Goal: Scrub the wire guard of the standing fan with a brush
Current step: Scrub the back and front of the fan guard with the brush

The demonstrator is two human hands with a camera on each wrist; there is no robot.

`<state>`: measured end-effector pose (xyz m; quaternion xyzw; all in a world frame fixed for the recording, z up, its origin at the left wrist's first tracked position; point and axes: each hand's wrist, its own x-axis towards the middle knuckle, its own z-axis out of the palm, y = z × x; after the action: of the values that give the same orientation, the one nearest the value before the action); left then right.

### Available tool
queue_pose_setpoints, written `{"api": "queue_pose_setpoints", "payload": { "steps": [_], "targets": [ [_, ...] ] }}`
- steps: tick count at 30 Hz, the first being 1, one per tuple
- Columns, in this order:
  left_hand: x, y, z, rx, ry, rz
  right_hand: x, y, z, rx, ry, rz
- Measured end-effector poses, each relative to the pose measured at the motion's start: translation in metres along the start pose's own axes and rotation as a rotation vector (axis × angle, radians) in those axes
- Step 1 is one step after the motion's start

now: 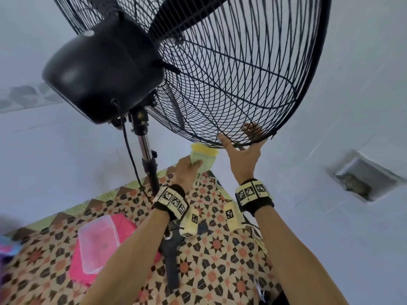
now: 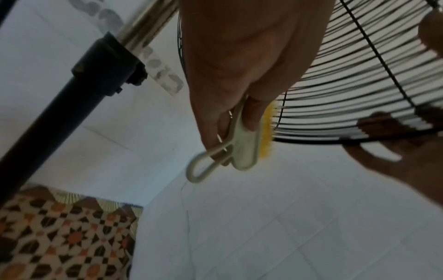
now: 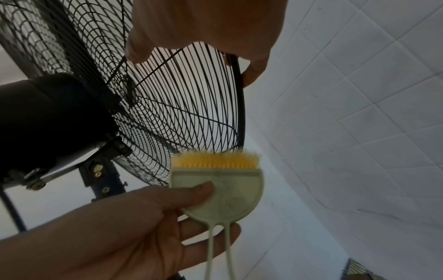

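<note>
The black standing fan's wire guard [image 1: 231, 69] fills the top of the head view, with its motor housing [image 1: 103, 73] to the left. My left hand [image 1: 190, 167] grips a pale green brush [image 1: 203, 159] with yellow bristles. The bristles point up and meet the guard's lowest wires [image 3: 191, 144]. In the right wrist view my left hand's thumb [image 3: 191, 191] lies on the brush body [image 3: 227, 187]. My right hand [image 1: 243, 146] holds the guard's bottom rim, thumb on the rear side and fingers [image 1: 253, 129] showing through the wires. The brush's loop handle [image 2: 200, 170] hangs below my left hand [image 2: 239, 113].
The fan pole [image 1: 147, 159] and its cable [image 1: 130, 150] run down to a patterned mat [image 1: 220, 260]. A clear plastic box [image 1: 98, 243] lies on a pink item [image 1: 125, 225] on the mat. White tiles surround it, with a recessed drain [image 1: 361, 179] at right.
</note>
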<state>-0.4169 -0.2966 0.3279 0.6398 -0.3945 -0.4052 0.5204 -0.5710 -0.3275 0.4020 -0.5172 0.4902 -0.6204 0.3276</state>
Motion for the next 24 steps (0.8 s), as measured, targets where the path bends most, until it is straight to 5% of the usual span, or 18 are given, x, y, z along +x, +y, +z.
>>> {"api": "queue_pose_setpoints", "payload": {
  "steps": [6,11,18,24],
  "targets": [
    [-0.024,0.023,-0.05,-0.19,0.092,0.13,-0.001,-0.002,0.002,0.033,-0.02,-0.007],
    [-0.018,0.054,-0.085,-0.06,-0.043,0.089,-0.007,-0.01,-0.002,0.036,-0.035,-0.01],
    [-0.022,0.104,-0.098,-0.444,0.297,0.183,-0.01,-0.031,-0.007,0.057,-0.06,0.037],
    [-0.043,0.108,-0.084,-0.619,0.238,0.184,-0.014,-0.063,-0.016,0.104,0.045,0.034]
  ]
}}
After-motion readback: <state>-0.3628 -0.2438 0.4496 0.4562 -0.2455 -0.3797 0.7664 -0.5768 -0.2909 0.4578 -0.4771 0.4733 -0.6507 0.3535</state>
